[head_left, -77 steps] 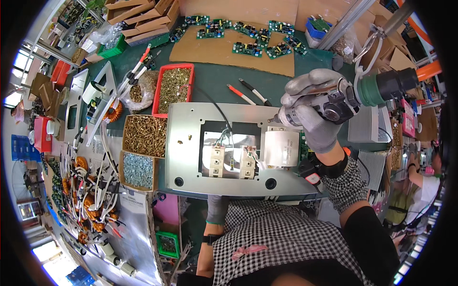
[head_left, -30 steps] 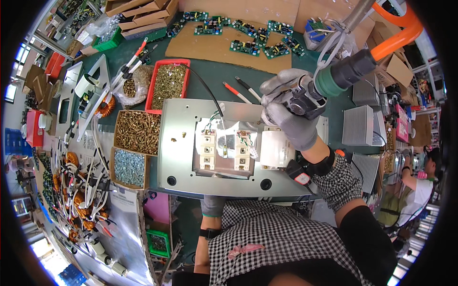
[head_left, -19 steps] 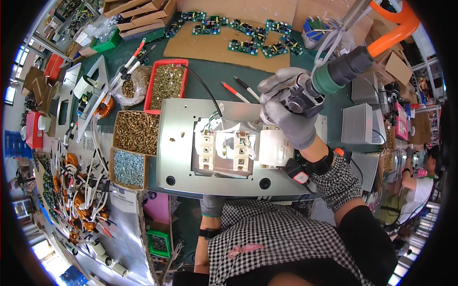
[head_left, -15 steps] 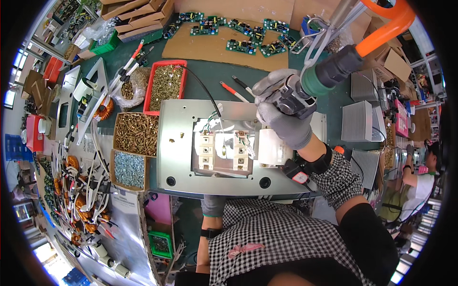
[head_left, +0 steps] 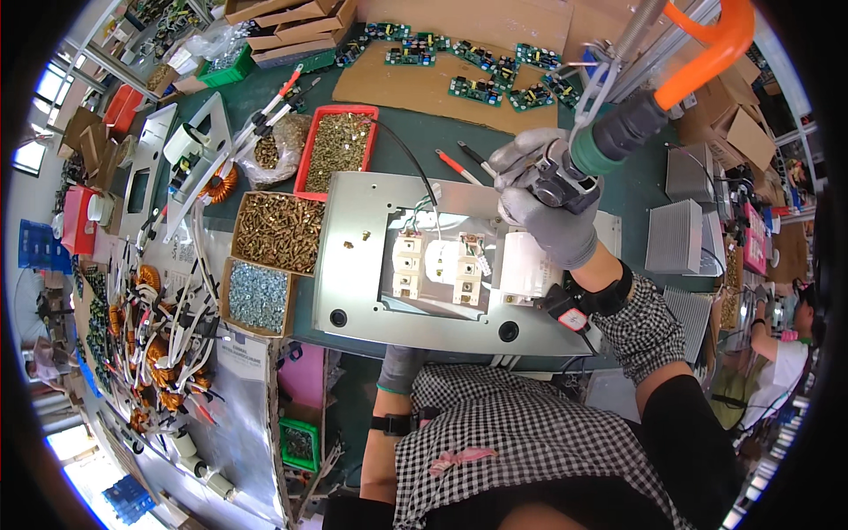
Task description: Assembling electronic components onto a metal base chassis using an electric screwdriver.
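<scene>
My right hand, in a grey glove, is wrapped round a power screwdriver with a green and black body. An orange hose rises from the tool's top. Below them lies a silvery metal panel with a rectangular cutout. Two cream terminal blocks with screw holes show in that opening, beside a white box. Small brass-coloured screws rest on the panel's left part. At the panel's front edge, my left hand, also gloved, reaches underneath, its fingers hidden.
Left of the panel stand a red bin of small fasteners, a carton of brass screws and a carton of silvery hardware. Green circuit boards lie on cardboard behind. Finned heat sinks stand right; another person is farther off.
The view has swung, so the bench appears farther right. My right hand still grips the screwdriver over the panel's right side, and my left stays at the front edge.
</scene>
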`<action>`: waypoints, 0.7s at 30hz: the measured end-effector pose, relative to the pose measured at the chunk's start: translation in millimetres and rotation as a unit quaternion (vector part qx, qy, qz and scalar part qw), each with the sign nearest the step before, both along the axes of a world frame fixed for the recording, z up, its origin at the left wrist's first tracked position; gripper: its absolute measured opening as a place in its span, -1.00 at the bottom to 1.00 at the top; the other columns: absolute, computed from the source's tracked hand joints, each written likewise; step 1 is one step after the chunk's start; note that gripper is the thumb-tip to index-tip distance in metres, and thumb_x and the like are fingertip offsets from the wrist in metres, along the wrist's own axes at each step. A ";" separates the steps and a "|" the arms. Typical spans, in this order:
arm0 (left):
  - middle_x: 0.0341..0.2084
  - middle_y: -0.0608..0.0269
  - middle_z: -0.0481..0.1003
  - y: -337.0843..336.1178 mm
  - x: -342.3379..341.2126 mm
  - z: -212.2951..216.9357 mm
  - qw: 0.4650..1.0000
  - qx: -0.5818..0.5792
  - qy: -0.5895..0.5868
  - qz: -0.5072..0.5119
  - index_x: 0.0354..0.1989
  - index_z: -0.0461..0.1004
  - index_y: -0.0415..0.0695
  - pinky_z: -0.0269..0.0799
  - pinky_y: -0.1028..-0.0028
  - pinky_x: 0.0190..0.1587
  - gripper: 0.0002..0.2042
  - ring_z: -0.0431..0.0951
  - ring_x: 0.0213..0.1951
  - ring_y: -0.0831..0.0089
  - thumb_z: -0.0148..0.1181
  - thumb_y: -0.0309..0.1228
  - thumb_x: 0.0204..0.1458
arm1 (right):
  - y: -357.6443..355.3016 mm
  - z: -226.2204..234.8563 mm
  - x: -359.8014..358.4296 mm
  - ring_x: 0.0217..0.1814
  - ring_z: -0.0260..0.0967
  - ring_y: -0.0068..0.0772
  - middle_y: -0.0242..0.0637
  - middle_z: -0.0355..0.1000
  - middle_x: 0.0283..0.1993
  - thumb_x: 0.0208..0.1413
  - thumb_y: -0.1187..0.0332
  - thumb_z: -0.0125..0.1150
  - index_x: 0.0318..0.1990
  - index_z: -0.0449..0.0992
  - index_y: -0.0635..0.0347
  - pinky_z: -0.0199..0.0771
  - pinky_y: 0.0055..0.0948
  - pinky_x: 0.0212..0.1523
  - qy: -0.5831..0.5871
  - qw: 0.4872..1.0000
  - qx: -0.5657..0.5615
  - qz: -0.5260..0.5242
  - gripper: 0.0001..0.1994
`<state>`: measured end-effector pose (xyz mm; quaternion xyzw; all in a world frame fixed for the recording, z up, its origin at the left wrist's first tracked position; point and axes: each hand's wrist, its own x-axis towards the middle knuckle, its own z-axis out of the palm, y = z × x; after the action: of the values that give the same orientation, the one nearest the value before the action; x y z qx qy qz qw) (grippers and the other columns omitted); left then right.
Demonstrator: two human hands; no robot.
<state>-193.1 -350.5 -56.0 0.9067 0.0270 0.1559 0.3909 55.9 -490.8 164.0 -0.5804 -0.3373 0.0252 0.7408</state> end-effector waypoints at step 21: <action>-0.40 0.25 0.48 92.8 124.1 169.8 0.944 0.312 -0.056 0.092 -0.32 0.57 0.00 0.33 0.28 -0.06 -0.84 0.43 -0.18 0.19 0.22 -0.44 -0.13 | -11.3 87.8 -50.7 -0.18 0.47 -0.12 0.04 0.36 -0.07 -0.03 0.50 0.12 0.16 0.18 0.24 0.63 -0.19 -0.41 -0.049 0.969 0.154 0.187 -0.47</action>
<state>-69.0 -257.7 113.8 0.9666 0.0384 0.2424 0.0735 5.2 -502.1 251.8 -0.3863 -0.4753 0.0824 0.7861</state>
